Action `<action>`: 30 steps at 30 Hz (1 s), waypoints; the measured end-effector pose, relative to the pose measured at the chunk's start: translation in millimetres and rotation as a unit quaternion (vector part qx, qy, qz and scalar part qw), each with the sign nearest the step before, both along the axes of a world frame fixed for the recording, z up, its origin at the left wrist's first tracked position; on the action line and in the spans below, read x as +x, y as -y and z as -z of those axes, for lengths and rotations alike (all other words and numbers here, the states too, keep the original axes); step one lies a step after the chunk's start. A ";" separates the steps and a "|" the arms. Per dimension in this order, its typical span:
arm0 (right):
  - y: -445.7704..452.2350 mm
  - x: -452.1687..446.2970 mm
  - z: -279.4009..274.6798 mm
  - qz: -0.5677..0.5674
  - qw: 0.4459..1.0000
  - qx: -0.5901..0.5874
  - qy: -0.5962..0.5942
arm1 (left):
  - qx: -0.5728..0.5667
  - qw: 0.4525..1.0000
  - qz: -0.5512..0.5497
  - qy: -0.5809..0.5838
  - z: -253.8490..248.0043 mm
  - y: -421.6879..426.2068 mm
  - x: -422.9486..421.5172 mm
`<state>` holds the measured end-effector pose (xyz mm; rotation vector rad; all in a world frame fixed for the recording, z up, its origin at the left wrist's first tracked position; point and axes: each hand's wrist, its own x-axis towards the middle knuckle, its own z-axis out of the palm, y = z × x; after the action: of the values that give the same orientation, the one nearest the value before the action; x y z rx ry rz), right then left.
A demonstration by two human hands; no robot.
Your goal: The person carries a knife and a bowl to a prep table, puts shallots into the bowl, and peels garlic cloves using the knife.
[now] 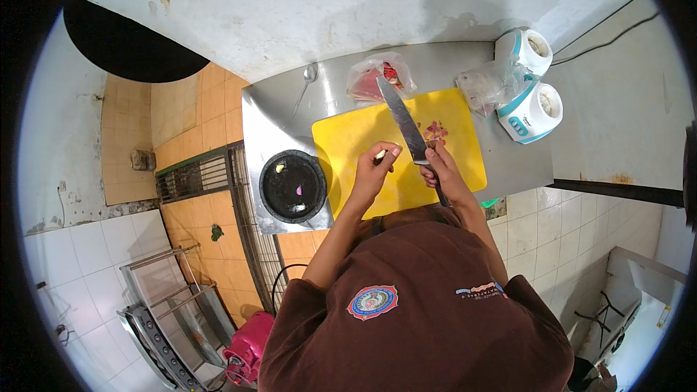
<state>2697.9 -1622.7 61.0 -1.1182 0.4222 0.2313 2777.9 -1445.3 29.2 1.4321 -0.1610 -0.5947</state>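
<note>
Above the yellow cutting board (348, 131), my left hand (374, 174) is closed, pinching a small pale garlic clove (380, 154). My right hand (449, 170) grips the dark handle of a large kitchen knife (404, 117). Its broad blade points up and away to the left, apart from the clove. Reddish peel scraps (435, 132) lie on the board beside the blade. Left of the board stands a black stone mortar (265, 199) with a pale piece (280, 168) and a small purple piece (299, 191) in it.
Behind the board a plastic bag (367, 83) holds red items, and a spoon (310, 75) lies on the metal table (261, 112). At the right stand two white-and-blue appliance bases (528, 122) and a clear plastic bag (483, 93). A pink gas cylinder (250, 345) is on the floor.
</note>
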 end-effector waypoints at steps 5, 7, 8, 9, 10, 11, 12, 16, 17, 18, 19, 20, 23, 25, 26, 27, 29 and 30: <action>2.8 -0.7 1.6 -0.017 1.000 0.019 -0.004 | 0.011 1.000 0.007 0.025 5.6 1.9 -1.6; 1.8 -0.6 2.4 -0.020 0.999 0.031 -0.010 | -0.006 1.000 0.015 0.018 -0.1 3.5 -1.2; 1.2 -0.9 2.4 -0.021 0.999 0.035 -0.011 | -0.020 0.999 0.025 0.003 -3.7 3.1 -1.1; 0.4 -1.1 2.0 -0.023 0.999 0.039 -0.011 | -0.033 0.999 0.036 -0.013 -5.8 2.4 -1.1; -0.1 -1.4 0.6 -0.029 0.998 0.057 -0.018 | -0.046 0.997 0.048 -0.029 -5.7 1.4 -1.1; -0.2 -1.9 -2.1 -0.034 0.996 0.075 -0.024 | -0.059 0.995 0.061 -0.045 -5.3 0.4 -1.1; -0.2 -1.9 -5.4 -0.040 0.995 0.092 -0.029 | -0.072 0.993 0.073 -0.061 -4.8 -0.4 -0.8; -0.4 -2.1 -14.0 -0.061 0.993 0.098 -0.039 | -0.086 0.992 0.062 -0.064 1.8 -3.1 -0.9; -0.6 -1.6 -13.9 -0.062 0.993 0.099 -0.034 | -0.093 0.991 0.064 -0.067 5.7 -3.7 -0.7; -0.8 -1.3 -13.7 -0.064 0.992 0.101 -0.030 | -0.101 0.990 0.065 -0.070 3.9 -3.6 0.1; -0.8 -1.4 -13.3 -0.064 0.992 0.102 -0.027 | -0.105 0.989 0.070 -0.075 2.0 -3.8 0.1; -0.8 -1.4 -12.9 -0.065 0.992 0.103 -0.025 | -0.109 0.988 0.075 -0.080 -0.3 -4.1 -0.3; -1.6 -1.3 -12.8 -0.063 0.993 0.102 -0.019 | -0.120 0.985 0.084 -0.095 -3.0 -4.3 -0.3; -1.5 -1.2 -11.8 -0.052 0.993 0.099 -0.024 | -0.118 0.984 0.074 -0.110 -2.2 -4.3 0.0; -1.2 -1.2 -9.6 -0.044 0.994 0.098 -0.032 | -0.113 0.985 0.063 -0.118 -0.4 -5.0 0.2; -1.0 -1.1 -7.1 -0.035 0.994 0.097 -0.040 | -0.107 0.985 0.051 -0.127 2.0 -5.9 0.8; 0.9 -1.4 -0.3 -0.016 0.996 0.077 -0.045 | -0.025 0.996 0.049 -0.068 13.4 -9.1 4.5; 1.3 -1.1 2.3 -0.007 0.997 0.067 -0.047 | 0.016 0.998 0.048 -0.039 10.7 -9.0 6.2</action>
<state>2696.8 -1624.0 58.7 -0.9806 0.4757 0.3209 2784.1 -1436.3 18.5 1.4368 -0.1601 -0.7335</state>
